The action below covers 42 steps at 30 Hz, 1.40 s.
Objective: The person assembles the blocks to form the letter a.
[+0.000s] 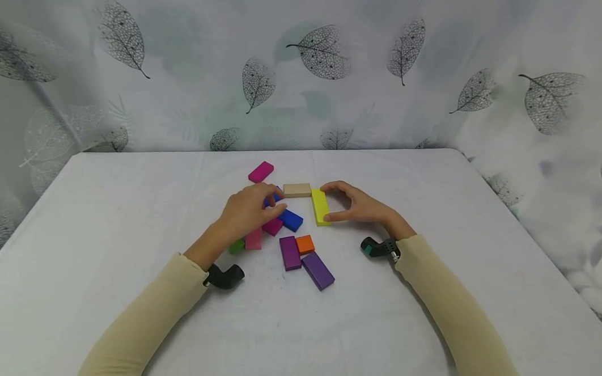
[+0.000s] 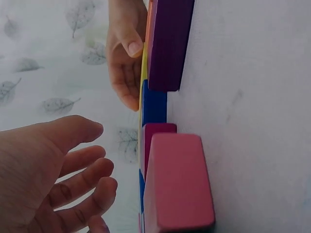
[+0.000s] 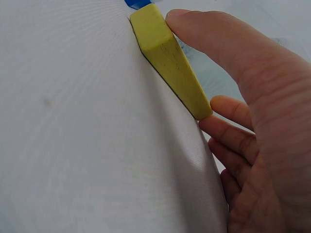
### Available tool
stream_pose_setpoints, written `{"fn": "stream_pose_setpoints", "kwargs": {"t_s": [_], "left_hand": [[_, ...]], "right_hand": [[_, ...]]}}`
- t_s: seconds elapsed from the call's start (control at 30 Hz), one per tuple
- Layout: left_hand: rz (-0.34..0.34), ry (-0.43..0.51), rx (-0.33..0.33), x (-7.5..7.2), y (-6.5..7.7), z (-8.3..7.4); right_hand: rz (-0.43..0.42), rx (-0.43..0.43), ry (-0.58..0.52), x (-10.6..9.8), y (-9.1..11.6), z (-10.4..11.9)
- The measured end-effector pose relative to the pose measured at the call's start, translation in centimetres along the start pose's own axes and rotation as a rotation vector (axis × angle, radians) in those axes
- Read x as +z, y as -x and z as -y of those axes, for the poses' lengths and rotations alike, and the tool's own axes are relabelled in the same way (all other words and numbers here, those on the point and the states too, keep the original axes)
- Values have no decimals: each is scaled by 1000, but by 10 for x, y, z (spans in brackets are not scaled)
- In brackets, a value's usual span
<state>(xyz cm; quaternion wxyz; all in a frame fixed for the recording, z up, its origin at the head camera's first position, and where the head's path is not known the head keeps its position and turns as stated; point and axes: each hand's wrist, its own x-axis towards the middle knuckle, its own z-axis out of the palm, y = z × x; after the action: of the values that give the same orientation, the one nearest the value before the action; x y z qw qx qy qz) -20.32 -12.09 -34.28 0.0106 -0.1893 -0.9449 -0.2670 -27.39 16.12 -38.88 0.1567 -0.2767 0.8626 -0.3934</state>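
My right hand (image 1: 360, 205) spans a yellow block (image 1: 321, 207) lying on the white table, thumb at its near end and fingertips at its far end. The right wrist view shows the thumb pad on the block's top edge. My left hand (image 1: 248, 209) hovers over the left of the group with loosely bent fingers and nothing between them. Below its fingertips lie a blue block (image 1: 292, 220) and a second blue block, mostly hidden by the hand. A tan block (image 1: 297, 190) stretches leftward from the yellow block's far end.
A magenta block (image 1: 261, 172) lies at the back. By the left wrist are another magenta block (image 1: 272, 227), a pink block (image 1: 254, 240) and a green block (image 1: 237, 247). Nearer the front sit a purple block (image 1: 290, 253), an orange block (image 1: 305, 244) and a violet block (image 1: 318, 271).
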Motion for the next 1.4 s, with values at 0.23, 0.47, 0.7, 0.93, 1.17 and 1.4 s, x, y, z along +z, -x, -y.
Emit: {"fn": "stream_pose_setpoints", "kwargs": {"t_s": [0.23, 0.47, 0.7, 0.93, 1.17, 1.4], "left_hand": [[75, -8, 76, 2, 0, -3], [181, 34, 142, 5, -1, -6], [264, 61, 183, 9, 1, -11], [313, 103, 217, 13, 1, -12], [329, 71, 271, 18, 2, -13], [340, 17, 285, 21, 3, -15]], "right_hand": [[5, -7, 3, 0, -1, -2], [-3, -6, 0, 0, -2, -2], [-2, 7, 0, 1, -2, 3], [-3, 1, 4, 1, -1, 5], [1, -18, -7, -1, 1, 4], [0, -15, -10, -1, 1, 2]]}}
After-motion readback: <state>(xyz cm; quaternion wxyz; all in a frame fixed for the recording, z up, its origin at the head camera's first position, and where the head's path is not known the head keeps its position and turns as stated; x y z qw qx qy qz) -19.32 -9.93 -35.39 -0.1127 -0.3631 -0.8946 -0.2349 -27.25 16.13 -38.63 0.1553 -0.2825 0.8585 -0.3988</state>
